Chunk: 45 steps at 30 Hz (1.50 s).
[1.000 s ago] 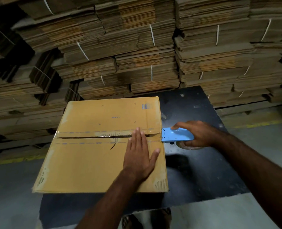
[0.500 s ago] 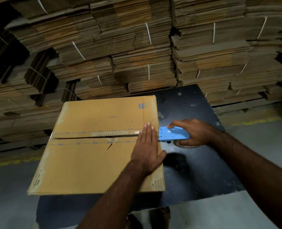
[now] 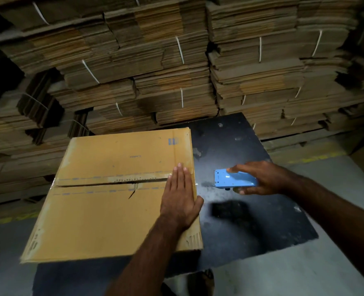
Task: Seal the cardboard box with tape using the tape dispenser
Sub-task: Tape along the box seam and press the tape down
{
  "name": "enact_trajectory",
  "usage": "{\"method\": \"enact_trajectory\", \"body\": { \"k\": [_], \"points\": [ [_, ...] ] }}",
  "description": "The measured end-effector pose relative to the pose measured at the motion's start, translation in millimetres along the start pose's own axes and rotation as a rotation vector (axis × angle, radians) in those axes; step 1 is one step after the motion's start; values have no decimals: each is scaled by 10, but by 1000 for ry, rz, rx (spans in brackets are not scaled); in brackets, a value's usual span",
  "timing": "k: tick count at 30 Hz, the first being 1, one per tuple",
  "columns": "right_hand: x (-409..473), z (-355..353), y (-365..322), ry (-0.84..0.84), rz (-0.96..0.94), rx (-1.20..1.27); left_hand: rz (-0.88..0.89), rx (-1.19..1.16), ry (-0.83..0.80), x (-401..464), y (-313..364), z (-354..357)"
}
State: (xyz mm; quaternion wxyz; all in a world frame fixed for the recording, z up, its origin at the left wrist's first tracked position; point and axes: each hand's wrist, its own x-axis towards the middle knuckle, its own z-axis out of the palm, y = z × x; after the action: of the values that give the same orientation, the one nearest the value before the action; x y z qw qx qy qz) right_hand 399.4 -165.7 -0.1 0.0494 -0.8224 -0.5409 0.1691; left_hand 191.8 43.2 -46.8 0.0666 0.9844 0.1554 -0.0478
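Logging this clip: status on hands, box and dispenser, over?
Left hand flat on cardboard box at seam's right end. Right hand grips blue tape dispenser, clear of the box. Seam gapes. Nothing in the way.

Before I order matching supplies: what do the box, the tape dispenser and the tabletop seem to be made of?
Cardboard box: matte brown corrugated board; fluting shows at its near right corner. Tape dispenser in the right hand: smooth light-blue shell, probably plastic or painted metal. Tabletop: dark, scuffed, slightly glossy sheet; material unclear.
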Motion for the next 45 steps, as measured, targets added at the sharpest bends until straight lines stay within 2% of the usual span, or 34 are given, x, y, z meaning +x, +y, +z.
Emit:
{"method": "enact_trajectory", "body": {
  "k": [2,4,7,15,17,21,25,27,29,31,36,39,42,45],
  "points": [
    [26,-55,-28,-20,3,-73,39,-4,22,-3,31,-17],
    [100,-125,-130,-59,-4,-156,150,61,69,-9,45,-55],
    [208,-191,-296,-90,0,-208,306,181,20,30,-3,-165],
    [522,-48,-765,-72,37,-285,402,297,-44,169,-3,-191],
    [548,-79,-799,-58,75,-317,404,294,-55,194,4,-192],
    [360,245,-689,-248,202,-404,387,344,-47,199,30,-186],
    [79,854,-575,-59,489,-89,374,385,-49,213,63,-206],
    [80,1066,-627,57,574,-98,367,413,-39,235,89,-239],
    [129,1175,-720,99,631,-118,333,431,-75,296,136,-290],
    [197,1234,-794,110,666,-139,300,447,-107,362,173,-305],
    [303,1308,-1150,-45,640,-181,254,461,-172,448,228,-335],
    [224,1604,-1295,-18,632,-124,257,453,-202,420,223,-360],
    [128,1645,-1328,2,614,-129,184,232,-79,203,109,-278],
    [97,1359,-1285,2,589,-2,103,40,27,-107,10,-144]
  ]
}}
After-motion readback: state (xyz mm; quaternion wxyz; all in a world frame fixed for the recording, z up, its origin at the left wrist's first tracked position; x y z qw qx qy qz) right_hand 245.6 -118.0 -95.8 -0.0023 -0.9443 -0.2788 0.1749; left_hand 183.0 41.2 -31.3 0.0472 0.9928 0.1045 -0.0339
